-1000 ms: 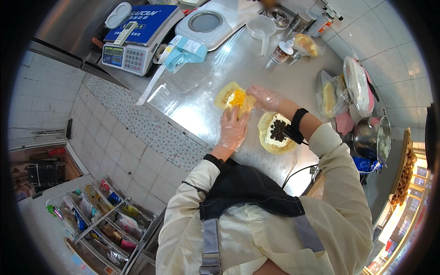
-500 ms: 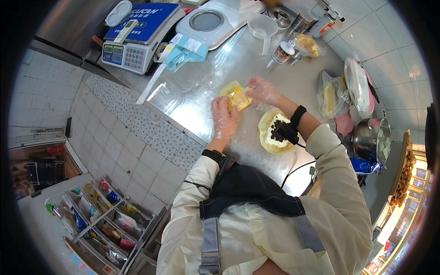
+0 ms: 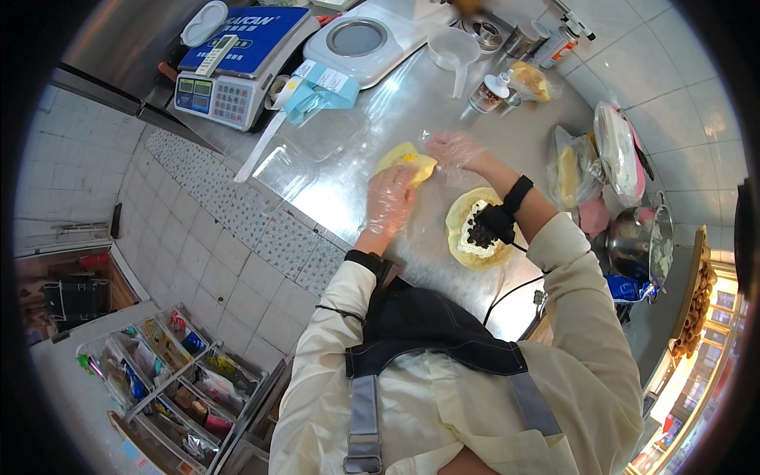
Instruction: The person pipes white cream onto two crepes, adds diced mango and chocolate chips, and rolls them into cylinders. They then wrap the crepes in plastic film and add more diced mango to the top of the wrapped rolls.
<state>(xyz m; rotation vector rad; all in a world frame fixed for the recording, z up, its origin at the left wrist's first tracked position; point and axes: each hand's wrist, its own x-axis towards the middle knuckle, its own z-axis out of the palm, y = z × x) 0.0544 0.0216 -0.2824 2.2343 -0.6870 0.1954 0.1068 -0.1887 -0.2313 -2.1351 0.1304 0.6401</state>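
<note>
A yellow crepe [image 3: 421,164], folded over its filling, lies on the steel table. My left hand [image 3: 389,199], in a clear plastic glove, has its fingers curled against the crepe's near left side, partly covering it. My right hand [image 3: 456,150], gloved alike, is closed beside the crepe's right end; its fingertips are too small to show what they pinch. Below my right forearm lies a flat round crepe [image 3: 459,212] with white cream [image 3: 476,248] and dark crumbs [image 3: 480,235]. A black device on my right wrist hides part of it.
A clear plastic container [image 3: 328,134] lies left of the folded crepe. Behind are a blue-topped scale [image 3: 245,39], a white scale [image 3: 380,36], a funnel [image 3: 454,51] and a bottle [image 3: 489,93]. Bagged food [image 3: 568,166] and a steel bowl [image 3: 633,245] stand right.
The crepe's flap is now folded over, covering most of the filling. My left hand has shifted further over its near side. My right hand remains by its right end, fingers curled.
</note>
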